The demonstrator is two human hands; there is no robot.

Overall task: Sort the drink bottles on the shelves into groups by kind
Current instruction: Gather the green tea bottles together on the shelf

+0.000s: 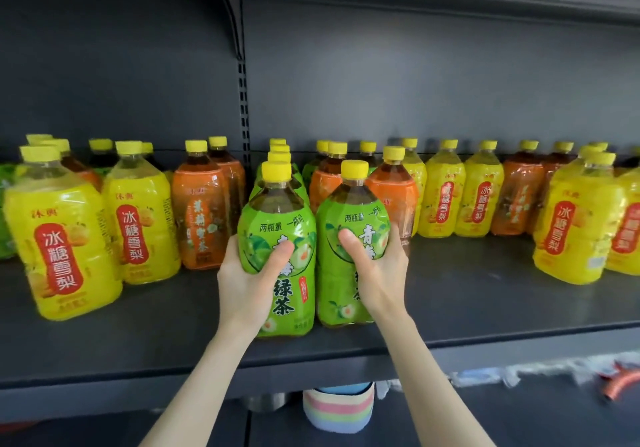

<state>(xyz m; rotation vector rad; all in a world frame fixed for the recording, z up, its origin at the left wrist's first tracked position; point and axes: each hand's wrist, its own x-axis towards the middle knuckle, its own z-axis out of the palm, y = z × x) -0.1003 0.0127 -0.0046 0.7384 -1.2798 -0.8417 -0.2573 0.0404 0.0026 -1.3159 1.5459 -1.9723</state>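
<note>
Two green-labelled tea bottles with yellow caps stand side by side at the front middle of the dark shelf (138, 349). My left hand (247, 277) grips the left green bottle (280, 225) around its waist. My right hand (377, 266) grips the right green bottle (349, 211) the same way. Behind the left one, a row of more green bottles (278, 155) runs toward the back. Yellow-labelled bottles (62, 238) and orange-labelled bottles (202, 211) stand mixed along the shelf on both sides.
More yellow bottles (578, 225) stand at the right front, orange ones (516, 197) behind them. A slotted upright (243, 107) splits the back panel. Below the shelf sits a striped pastel item (337, 408) and an orange object (620, 382).
</note>
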